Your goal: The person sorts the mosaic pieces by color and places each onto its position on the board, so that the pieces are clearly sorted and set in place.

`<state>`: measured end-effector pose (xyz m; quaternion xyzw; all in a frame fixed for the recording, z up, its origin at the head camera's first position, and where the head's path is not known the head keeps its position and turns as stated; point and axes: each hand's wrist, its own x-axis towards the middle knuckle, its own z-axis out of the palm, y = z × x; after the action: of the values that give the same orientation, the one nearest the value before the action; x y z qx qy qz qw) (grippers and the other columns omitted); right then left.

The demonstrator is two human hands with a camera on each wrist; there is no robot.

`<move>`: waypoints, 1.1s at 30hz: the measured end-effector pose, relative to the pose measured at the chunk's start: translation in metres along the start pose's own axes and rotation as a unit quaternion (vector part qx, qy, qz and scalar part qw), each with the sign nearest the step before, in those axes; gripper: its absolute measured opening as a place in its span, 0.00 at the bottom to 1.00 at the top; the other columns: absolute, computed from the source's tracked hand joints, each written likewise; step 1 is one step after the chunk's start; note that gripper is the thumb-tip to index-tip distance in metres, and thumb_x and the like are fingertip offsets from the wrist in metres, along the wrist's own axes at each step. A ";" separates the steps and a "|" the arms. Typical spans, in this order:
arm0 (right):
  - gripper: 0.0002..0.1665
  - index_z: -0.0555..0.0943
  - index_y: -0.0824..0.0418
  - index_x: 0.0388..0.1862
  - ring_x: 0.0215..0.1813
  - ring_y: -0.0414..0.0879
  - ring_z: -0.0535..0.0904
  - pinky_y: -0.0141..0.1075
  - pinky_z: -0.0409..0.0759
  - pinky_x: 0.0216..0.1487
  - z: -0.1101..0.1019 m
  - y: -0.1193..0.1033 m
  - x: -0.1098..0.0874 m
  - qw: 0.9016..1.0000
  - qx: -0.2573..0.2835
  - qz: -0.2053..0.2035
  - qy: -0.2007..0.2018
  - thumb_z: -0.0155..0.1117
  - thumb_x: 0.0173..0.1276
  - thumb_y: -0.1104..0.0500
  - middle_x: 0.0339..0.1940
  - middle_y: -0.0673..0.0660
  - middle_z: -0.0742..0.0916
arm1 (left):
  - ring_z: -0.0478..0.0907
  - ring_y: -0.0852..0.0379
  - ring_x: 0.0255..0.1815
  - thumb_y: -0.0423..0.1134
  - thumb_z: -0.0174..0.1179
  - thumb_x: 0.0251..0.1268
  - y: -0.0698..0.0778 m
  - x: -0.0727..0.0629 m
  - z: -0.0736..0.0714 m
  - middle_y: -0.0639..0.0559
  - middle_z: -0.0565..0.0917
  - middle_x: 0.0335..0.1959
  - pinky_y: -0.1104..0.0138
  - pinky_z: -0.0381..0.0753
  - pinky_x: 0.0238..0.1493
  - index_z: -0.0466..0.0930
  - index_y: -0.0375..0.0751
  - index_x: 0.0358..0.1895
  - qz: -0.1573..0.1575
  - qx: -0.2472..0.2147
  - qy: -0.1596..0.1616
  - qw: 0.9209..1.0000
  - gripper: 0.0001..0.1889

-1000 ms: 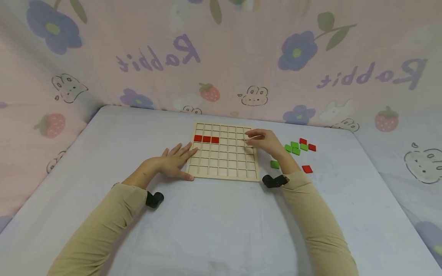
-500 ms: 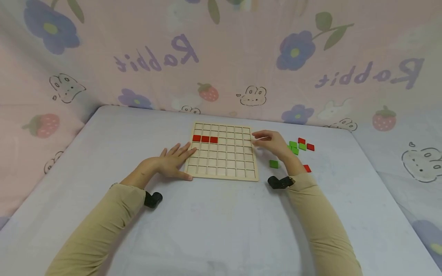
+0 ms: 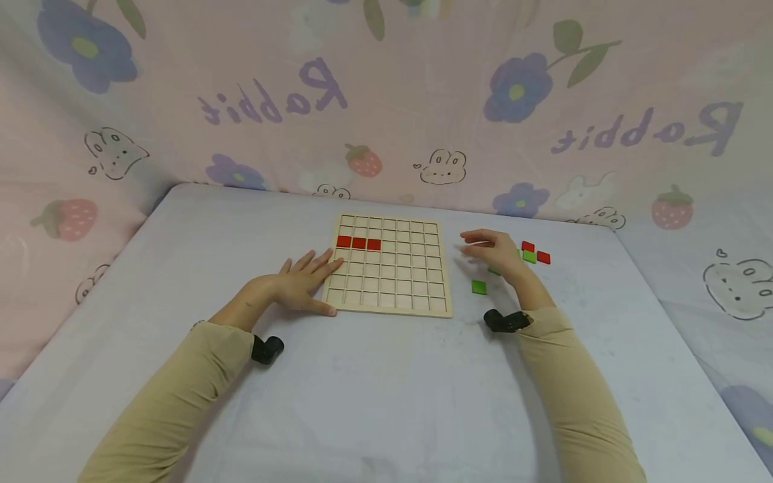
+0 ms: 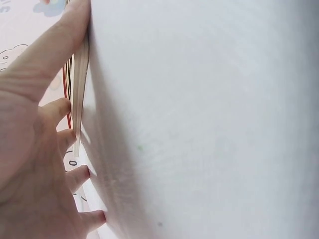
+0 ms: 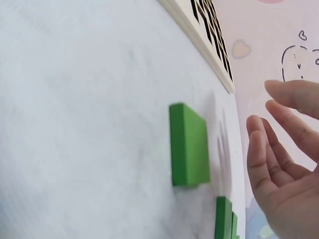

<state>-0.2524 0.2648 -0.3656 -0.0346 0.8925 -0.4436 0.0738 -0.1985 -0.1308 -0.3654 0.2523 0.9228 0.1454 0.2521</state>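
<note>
A wooden grid board (image 3: 386, 282) lies flat on the table, with three red square tiles (image 3: 359, 243) side by side in one row at its left. My left hand (image 3: 300, 285) is spread at the board's left edge, fingertips and thumb touching the frame; in the left wrist view its fingers (image 4: 77, 177) line that edge. To the right of the board my right hand (image 3: 492, 251) hovers over the table, fingers loosely bent and nothing between them. A lone green tile (image 3: 479, 287) lies below it, seen large in the right wrist view as a green tile (image 5: 192, 147).
Beyond the right hand lie more loose tiles, among them a green tile (image 3: 529, 256) and a red tile (image 3: 544, 257); the hand and forearm hide some. A white cloth (image 3: 386, 389) covers the table. A printed curtain (image 3: 398, 100) hangs behind it.
My right hand has moved right, from over the board's right columns to beside the loose tiles, now covering some of them. The left hand and the three red tiles stay in place.
</note>
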 end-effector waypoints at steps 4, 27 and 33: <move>0.29 0.74 0.61 0.65 0.64 0.56 0.73 0.42 0.70 0.59 -0.006 0.004 -0.001 1.000 0.002 0.013 0.002 0.63 0.67 0.53 0.65 0.63 0.77 | 0.24 0.35 0.77 0.59 0.61 0.61 0.000 0.000 0.000 0.42 0.29 0.78 0.33 0.28 0.68 0.34 0.47 0.78 0.000 -0.004 0.000 1.000 0.53; 0.29 0.71 0.62 0.67 0.50 0.33 0.74 0.33 0.72 0.55 -0.028 0.022 -0.012 0.997 0.015 0.044 0.058 0.58 0.70 0.52 0.66 0.64 0.75 | 0.25 0.35 0.77 0.59 0.61 0.61 -0.002 0.002 0.003 0.43 0.29 0.78 0.33 0.28 0.68 0.34 0.47 0.78 0.003 -0.003 0.002 1.000 0.53; 0.30 0.71 0.60 0.68 0.45 0.28 0.71 0.32 0.69 0.55 -0.032 0.027 -0.011 0.993 0.019 0.066 0.096 0.59 0.70 0.50 0.68 0.62 0.74 | 0.24 0.36 0.77 0.59 0.61 0.61 -0.002 0.002 0.001 0.44 0.28 0.78 0.33 0.28 0.68 0.34 0.48 0.78 0.001 -0.001 0.004 1.000 0.53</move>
<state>-0.2467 0.3073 -0.3669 0.0689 0.8872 -0.4558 0.0173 -0.1998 -0.1314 -0.3678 0.2521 0.9235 0.1473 0.2488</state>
